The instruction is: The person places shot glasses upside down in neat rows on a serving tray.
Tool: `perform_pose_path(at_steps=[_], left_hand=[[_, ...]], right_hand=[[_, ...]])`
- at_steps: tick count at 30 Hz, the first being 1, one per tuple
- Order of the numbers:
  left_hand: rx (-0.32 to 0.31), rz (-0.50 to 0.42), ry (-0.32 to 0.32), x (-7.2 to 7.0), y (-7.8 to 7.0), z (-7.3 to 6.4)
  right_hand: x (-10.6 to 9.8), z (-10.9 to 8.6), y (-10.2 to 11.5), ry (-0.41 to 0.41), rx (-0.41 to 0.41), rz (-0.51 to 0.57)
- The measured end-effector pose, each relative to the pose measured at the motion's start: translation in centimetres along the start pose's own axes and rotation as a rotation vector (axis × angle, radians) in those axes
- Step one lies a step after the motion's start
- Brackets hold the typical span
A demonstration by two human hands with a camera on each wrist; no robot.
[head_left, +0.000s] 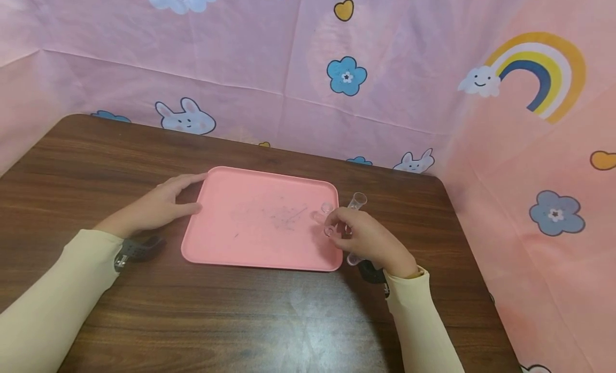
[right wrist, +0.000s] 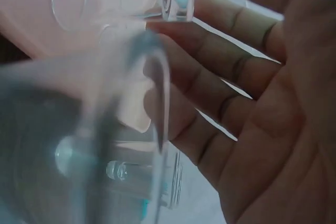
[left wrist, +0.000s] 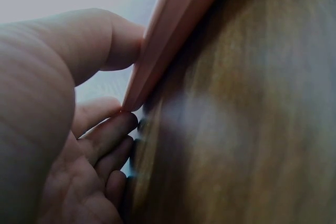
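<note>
My left hand touches the left edge of a pink tray. Its thumb lies against the side wall in the left wrist view, and the forefinger reaches the far left corner. At the tray's right end, my right hand pinches a small clear vessel between thumb and forefinger, over the tray. The round end of this vessel shows between those fingers in the right wrist view. Just right of the tray, one clear flared vessel is beyond my hand and another clear vessel is partly hidden below it.
The tray lies on a brown wooden table, with grey marks across its middle. A large blurred clear vessel fills the near left of the right wrist view. Pink patterned cloth hangs behind the table and along the right side.
</note>
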State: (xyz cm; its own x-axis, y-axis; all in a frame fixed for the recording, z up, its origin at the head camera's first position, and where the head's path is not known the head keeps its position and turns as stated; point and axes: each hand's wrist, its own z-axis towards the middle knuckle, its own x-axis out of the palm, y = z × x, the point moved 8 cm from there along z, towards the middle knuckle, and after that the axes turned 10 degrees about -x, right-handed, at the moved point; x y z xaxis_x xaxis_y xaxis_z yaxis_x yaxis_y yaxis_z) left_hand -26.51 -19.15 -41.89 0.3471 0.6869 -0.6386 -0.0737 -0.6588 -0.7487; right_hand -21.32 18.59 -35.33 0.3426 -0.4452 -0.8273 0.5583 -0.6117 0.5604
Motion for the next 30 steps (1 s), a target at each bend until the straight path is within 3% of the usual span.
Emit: perform_pose_path(at_steps=[9, 12, 16, 20, 24, 30], left_hand=[[-0.015, 0.009, -0.005, -0.1, -0.3, 0.2], [-0.021, 0.007, -0.002, -0.1, -0.3, 0.3], [-0.018, 0.005, 0.002, -0.1, -0.4, 0.4], [-0.013, 0.004, 0.0, -0.1, -0.4, 0.4], [-0.018, 0.012, 0.001, -0.1, -0.2, 0.4], [-0.024, 0.02, 0.004, 0.0, 0.1, 0.1]], right_hand=[[-1.0, -0.4, 0.1, -0.016, -0.033, 0.007], [-3.0, -1.2, 0.0, -0.108, -0.057, 0.062], [-6.4, -2.7, -1.1, -0.291, -0.065, 0.154], [-8.7, -3.8, -2.8, -0.401, -0.064, 0.124], [-9.0, -4.0, -4.9, -0.397, -0.022, 0.106], [-7.9, -3.8, -7.8, -0.283, 0.055, 0.139]])
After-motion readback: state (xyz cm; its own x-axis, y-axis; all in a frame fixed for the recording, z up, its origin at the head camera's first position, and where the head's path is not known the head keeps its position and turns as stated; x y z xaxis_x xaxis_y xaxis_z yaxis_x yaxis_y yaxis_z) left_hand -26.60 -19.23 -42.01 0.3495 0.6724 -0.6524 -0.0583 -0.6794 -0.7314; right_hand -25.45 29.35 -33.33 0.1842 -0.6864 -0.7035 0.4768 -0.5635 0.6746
